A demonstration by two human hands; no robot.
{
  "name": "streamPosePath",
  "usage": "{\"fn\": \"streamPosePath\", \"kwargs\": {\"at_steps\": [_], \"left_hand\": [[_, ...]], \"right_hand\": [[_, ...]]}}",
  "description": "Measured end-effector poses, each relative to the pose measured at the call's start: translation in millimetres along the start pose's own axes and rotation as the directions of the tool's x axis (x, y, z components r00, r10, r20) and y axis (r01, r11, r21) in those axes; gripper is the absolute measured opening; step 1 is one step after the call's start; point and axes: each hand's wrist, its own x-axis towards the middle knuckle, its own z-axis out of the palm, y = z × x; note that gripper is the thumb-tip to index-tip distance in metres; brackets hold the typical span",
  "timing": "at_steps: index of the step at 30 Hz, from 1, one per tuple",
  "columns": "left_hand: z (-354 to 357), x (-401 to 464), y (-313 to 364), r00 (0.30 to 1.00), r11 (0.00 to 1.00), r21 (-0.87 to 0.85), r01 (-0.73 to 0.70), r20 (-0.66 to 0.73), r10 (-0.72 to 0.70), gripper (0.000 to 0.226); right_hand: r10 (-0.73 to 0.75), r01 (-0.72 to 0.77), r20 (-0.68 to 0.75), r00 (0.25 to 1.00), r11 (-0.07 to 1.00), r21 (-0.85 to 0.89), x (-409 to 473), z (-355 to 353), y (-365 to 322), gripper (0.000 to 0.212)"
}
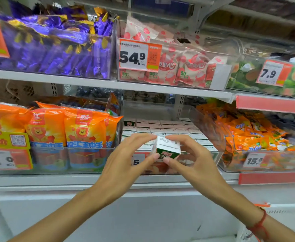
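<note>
orange snack bags (65,128), purple candy wrappers (56,49)

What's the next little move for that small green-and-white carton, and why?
Probably lower the carton into the clear bin, near its front. The left hand and right hand both pinch it just above the bin's front edge, and matching cartons already stand in rows behind it.
</note>
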Motion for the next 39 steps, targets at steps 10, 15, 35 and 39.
{"fn": "streamPosePath", "kwargs": {"at_steps": [10,15,35,39], "left_hand": [[-34.2,17.2,-83.4,0.987,0.646,0.763,0.005,-0.106,0.118,0.064],[-34.3,16.9,-92.9,0.987,0.59,0.808,0.001,-0.096,0.129,0.056],[-28.8,17.8,-98.6,0.97,0.569,0.822,0.012,-0.147,0.192,0.049],[-29.1,17.3,-98.4,0.973,0.568,0.823,0.015,-0.143,0.183,0.05]], "right_hand": [[-0.065,0.06,-0.05,0.997,0.994,-0.091,121.9,38.1,43.1,0.039],[-0.036,0.035,-0.005,0.999,0.989,-0.145,177.6,70.9,68.5,0.044],[0.136,-0.006,0.461,0.877,0.962,-0.273,211.3,89.0,121.9,0.034],[0.122,0.121,0.514,0.849,0.902,-0.414,214.6,86.3,129.3,0.031]]}}
